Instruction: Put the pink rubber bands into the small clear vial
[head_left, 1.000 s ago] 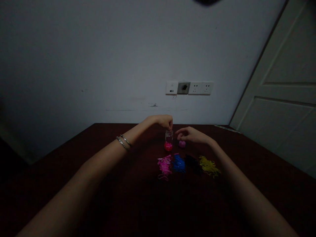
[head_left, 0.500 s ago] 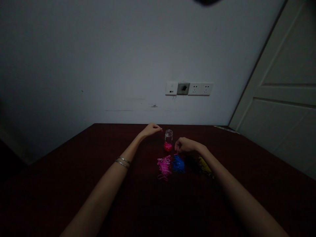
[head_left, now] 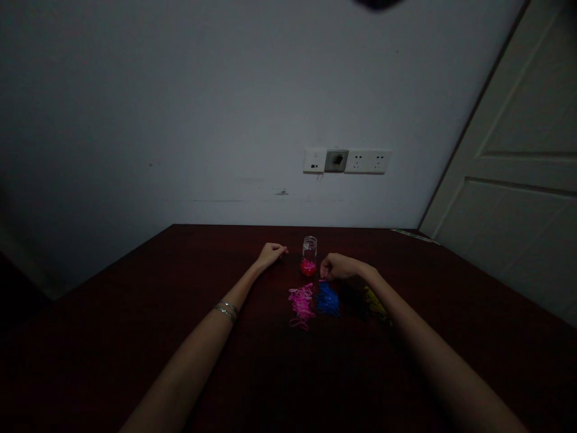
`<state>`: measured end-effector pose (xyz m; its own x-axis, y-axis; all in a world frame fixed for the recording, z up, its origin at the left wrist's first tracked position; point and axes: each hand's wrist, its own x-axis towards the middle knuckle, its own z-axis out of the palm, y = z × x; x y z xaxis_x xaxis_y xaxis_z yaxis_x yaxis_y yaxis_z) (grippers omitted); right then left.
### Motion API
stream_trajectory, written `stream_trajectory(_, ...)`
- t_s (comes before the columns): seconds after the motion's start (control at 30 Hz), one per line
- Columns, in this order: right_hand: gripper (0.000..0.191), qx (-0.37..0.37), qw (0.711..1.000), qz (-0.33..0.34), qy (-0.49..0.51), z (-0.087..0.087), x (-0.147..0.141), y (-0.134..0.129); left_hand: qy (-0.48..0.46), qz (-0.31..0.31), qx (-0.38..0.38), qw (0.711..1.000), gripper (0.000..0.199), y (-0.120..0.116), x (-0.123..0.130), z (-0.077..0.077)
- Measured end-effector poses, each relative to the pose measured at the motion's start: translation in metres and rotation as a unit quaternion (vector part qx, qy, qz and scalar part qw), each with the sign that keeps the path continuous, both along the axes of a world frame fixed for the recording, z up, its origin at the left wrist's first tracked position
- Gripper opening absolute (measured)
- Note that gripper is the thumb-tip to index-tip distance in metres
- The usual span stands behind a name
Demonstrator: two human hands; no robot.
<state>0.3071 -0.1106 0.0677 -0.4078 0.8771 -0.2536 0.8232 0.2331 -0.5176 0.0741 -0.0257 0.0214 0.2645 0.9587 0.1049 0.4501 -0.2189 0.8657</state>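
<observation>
Glass jar (head_left: 310,249) stands upright on the table (head_left: 216,252), between the hands; a sideways bump from either could tip it. The right hand (head_left: 339,266) bends down at the far end of the blue bands (head_left: 328,299); a dragging finger could mix them with the pink pile (head_left: 302,304) just beside. Its arm partly covers the yellow bands (head_left: 375,302), and gloom swallows the black pile (head_left: 354,300). The left hand (head_left: 270,254) has fingertips drawn together; whether either grip is shut on a band, I cannot tell.
</observation>
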Motion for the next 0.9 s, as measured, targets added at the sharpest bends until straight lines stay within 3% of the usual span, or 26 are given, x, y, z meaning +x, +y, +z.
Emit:
stream_trajectory(0.2,0.024,0.024,0.999,-0.021,0.002,0.006,0.005,-0.001,0.019,0.002,0.032,0.999,0.034,-0.003,-0.002,-0.002)
stream_trajectory(0.43,0.02,0.03,0.989,-0.065,0.129,0.02,0.021,0.0,0.016,-0.004,0.056,0.998,0.033,-0.002,-0.004,-0.004)
stream_trajectory(0.6,0.022,0.164,0.971,-0.074,0.159,0.045,0.021,-0.009,0.025,0.0,0.054,0.998,0.034,-0.002,-0.004,-0.004)
stream_trajectory(0.73,0.018,0.282,0.935,-0.082,0.198,0.059,0.01,-0.016,0.018,-0.006,0.063,0.998,0.034,0.0,-0.004,-0.007)
stream_trajectory(0.9,0.015,0.406,0.887,-0.011,0.221,0.065,-0.009,-0.02,0.014,-0.013,0.085,0.996,0.035,0.003,-0.005,-0.011)
